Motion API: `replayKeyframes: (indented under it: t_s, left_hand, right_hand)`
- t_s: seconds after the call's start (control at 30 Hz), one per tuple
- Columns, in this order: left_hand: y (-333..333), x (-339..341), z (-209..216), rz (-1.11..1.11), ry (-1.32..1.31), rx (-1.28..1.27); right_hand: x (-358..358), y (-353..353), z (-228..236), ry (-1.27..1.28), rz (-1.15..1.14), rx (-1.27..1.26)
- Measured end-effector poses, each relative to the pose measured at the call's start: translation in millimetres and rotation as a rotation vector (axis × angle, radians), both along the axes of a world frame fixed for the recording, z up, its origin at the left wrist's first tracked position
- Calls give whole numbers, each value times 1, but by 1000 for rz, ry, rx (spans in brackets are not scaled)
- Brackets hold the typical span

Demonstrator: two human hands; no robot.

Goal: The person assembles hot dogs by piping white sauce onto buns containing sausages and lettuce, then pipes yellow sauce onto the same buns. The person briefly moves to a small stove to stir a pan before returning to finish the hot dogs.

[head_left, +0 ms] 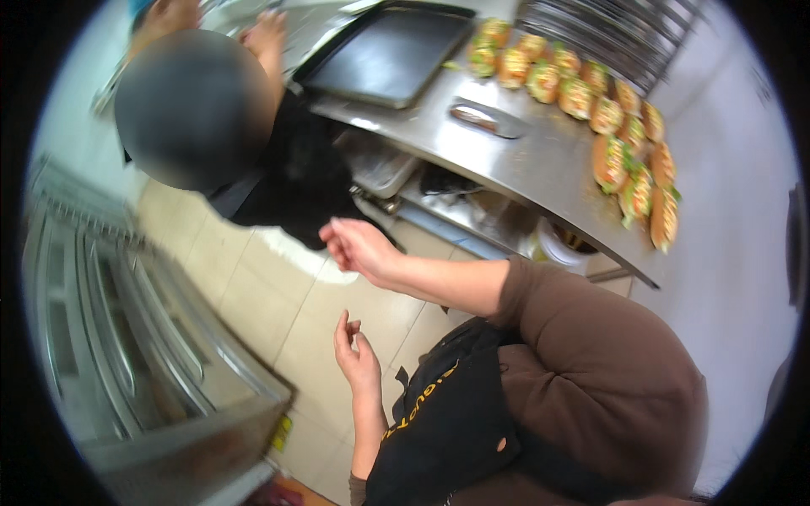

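Observation:
My right hand [361, 247] reaches out from a brown sleeve over the tiled floor [261, 295], its fingers loosely apart with nothing in them. My left hand [355, 352] hangs lower, palm turned inward, also holding nothing. Both are short of the steel counter [540, 169], touching nothing. Nearest my right hand is a co-worker in black [287, 177], who bends over the counter's far end with a hand [268, 35] on it. I wear a black apron [447, 422].
Two rows of filled sandwiches [620, 139] lie along the counter's right side. A dark baking tray [390, 55] and a flat metal tool [485, 118] sit farther along. Beneath are a shelf with containers and a white bucket [558, 246]. A steel appliance [135, 337] stands at left.

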State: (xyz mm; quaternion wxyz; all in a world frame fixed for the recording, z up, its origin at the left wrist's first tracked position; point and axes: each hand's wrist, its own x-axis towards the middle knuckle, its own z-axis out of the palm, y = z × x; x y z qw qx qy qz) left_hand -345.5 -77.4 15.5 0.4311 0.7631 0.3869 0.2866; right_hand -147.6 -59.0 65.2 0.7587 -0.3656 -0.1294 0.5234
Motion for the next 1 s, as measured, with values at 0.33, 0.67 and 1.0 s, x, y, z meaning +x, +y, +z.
replayKeyframes:
  t_s: [0.33, 0.67, 1.0]
  left_hand:
    - [-65, 94, 49, -568, 92, 239]
    - [-229, 325, 57, -1131, -18, -349]
    - [-284, 451, 28, -975, -11, -802]
  right_hand:
    - [64, -304, -63, -492, -139, -424]
    - [138, -449, -16, -727, -237, -276]
    - [164, -550, 13, -483, -462, -368]
